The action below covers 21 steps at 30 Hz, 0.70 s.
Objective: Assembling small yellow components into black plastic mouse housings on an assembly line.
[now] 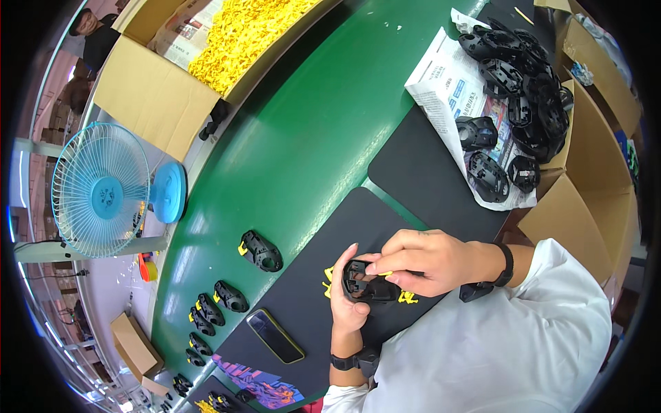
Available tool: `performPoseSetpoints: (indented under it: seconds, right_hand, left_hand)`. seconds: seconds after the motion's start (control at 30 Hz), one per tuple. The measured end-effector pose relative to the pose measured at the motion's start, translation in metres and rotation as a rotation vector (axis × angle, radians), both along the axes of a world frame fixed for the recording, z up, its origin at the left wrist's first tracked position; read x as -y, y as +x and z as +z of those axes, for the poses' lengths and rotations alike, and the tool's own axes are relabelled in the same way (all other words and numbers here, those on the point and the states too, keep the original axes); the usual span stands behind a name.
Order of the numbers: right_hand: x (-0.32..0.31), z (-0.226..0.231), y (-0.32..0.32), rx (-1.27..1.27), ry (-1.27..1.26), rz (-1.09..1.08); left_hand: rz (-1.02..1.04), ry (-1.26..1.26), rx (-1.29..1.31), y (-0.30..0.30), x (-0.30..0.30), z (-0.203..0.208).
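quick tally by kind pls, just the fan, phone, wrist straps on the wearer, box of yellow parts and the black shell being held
Blue fan: 1
Phone: 1
Black wrist straps: 2
Cardboard box of yellow parts: 1
Held black shell: 1
Total: 6

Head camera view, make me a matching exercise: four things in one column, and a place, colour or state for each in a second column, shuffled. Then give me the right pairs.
Things:
1. Fan
2. Phone
3. Left hand
4. Heap of yellow pieces

Places, colours, states:
A. Holding a black shell
B. Inside an open cardboard box
C. Lying on a black mat
D. Light blue

Right pairs: 1-D, 2-C, 3-A, 4-B.
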State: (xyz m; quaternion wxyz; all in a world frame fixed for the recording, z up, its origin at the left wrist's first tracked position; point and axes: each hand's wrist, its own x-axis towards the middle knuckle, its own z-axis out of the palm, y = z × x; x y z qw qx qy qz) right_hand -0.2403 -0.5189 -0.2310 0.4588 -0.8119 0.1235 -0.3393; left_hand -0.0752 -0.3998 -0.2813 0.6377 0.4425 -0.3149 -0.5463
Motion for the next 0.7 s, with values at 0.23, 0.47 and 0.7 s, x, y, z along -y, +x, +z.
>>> performPoseSetpoints:
  seconds: [0.23, 0.47, 0.7]
  right_hand:
    - [-0.007, -0.009, 0.009, 0.101, -0.02, -0.039]
    - [-0.01, -0.007, 0.005, -0.002, 0.061, -0.001]
    - [-0.013, -0.014, 0.002, 0.015, -0.03, 0.047]
  left_hand:
    - [0.072, -0.028, 0.234, -0.007, 0.005, -0.003]
    - [0.208, -0.071, 0.245, -0.007, 0.004, -0.011]
    - [0.24, -0.067, 0.282, -0.007, 0.003, -0.014]
